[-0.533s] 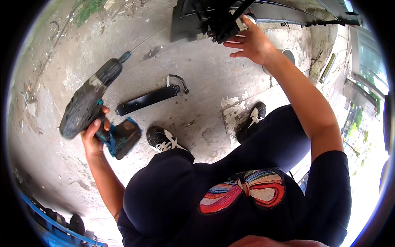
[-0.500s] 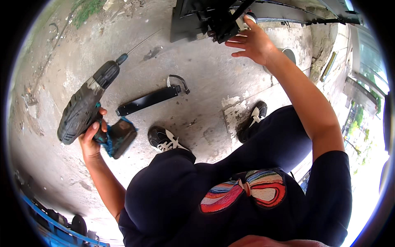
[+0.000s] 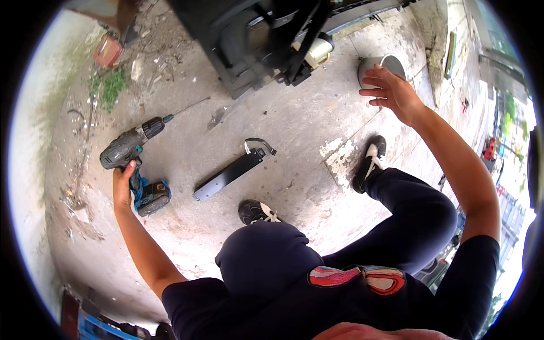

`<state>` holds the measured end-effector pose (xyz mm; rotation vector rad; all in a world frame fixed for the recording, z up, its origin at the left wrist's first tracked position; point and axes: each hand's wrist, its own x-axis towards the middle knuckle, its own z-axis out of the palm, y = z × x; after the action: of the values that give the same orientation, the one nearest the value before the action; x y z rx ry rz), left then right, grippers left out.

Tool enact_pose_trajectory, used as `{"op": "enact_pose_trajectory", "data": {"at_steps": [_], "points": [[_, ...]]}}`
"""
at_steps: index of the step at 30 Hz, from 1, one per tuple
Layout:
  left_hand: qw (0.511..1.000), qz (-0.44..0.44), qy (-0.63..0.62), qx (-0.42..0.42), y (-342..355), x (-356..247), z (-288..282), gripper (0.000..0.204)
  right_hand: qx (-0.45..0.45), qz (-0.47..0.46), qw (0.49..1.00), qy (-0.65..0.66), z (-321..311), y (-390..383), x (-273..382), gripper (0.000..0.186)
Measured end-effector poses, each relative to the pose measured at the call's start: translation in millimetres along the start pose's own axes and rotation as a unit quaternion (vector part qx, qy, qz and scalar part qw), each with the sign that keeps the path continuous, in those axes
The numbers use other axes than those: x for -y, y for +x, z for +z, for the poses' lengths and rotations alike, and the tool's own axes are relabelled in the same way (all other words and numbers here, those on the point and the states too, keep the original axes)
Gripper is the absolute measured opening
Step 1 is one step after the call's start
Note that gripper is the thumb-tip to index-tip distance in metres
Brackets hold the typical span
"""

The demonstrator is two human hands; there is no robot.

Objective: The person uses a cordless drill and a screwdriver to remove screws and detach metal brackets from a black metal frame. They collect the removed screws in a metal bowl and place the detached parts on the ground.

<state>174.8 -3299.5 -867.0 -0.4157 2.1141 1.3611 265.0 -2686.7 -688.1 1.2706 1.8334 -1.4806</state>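
Note:
My left hand (image 3: 122, 184) is closed round the handle of a black and teal cordless drill (image 3: 126, 148) with a long thin bit, held low at the left. My right hand (image 3: 394, 96) is open, fingers spread, in front of a grey bucket (image 3: 367, 67) at the upper right, holding nothing. A black metal frame assembly (image 3: 232, 51) stands at the top, with a cream cylindrical part (image 3: 314, 52) on its right side. Between my feet and that frame, a narrow black metal bar (image 3: 229, 173) lies on the concrete, a short bent strap at its upper end.
A pale wall (image 3: 39, 130) curves along the left, with rubble (image 3: 150, 25), weeds (image 3: 107, 88) and a reddish block (image 3: 106, 51) near it. A broken concrete edge (image 3: 439, 68) runs at the upper right. Blue metal frames (image 3: 105, 326) show at the lower left.
My right hand has left the black frame and moved right. The drill in my left hand appears lower and farther from me. The view has shifted, showing more wall and my bent right leg.

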Motion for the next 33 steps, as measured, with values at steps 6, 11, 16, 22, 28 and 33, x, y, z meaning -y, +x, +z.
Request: {"op": "enact_pose_trajectory", "data": {"at_steps": [6, 11, 16, 22, 28, 33], "points": [[0.865, 0.163, 0.395, -0.265, -23.4, -18.4, 36.1, 0.052, 0.043, -0.029, 0.999, -0.014, 28.0, 5.1, -23.7, 0.056], [0.902, 0.329, 0.241, -0.142, -90.2, -76.8, 135.8, 0.039, 0.121, -0.085, 0.980, 0.132, 71.3, 79.1, -61.0, 0.066], [0.925, 0.342, 0.167, -0.010, -142.1, -91.9, 216.0, 0.037, 0.172, -0.096, 0.936, 0.290, 106.7, 76.5, -63.9, 0.066], [0.872, 0.390, 0.272, 0.116, -191.0, -157.6, 260.7, 0.038, 0.093, -0.223, 0.968, 0.063, -0.9, 10.1, -94.6, 0.059], [0.737, 0.445, 0.444, 0.248, -258.0, -265.5, 390.0, 0.049, -0.006, -0.302, 0.953, 0.032, -173.1, -66.6, -199.3, 0.045], [0.655, 0.504, 0.496, 0.268, -339.6, -333.2, 489.9, 0.056, -0.102, -0.337, 0.934, -0.061, -287.8, -147.6, -289.0, 0.051]]}}
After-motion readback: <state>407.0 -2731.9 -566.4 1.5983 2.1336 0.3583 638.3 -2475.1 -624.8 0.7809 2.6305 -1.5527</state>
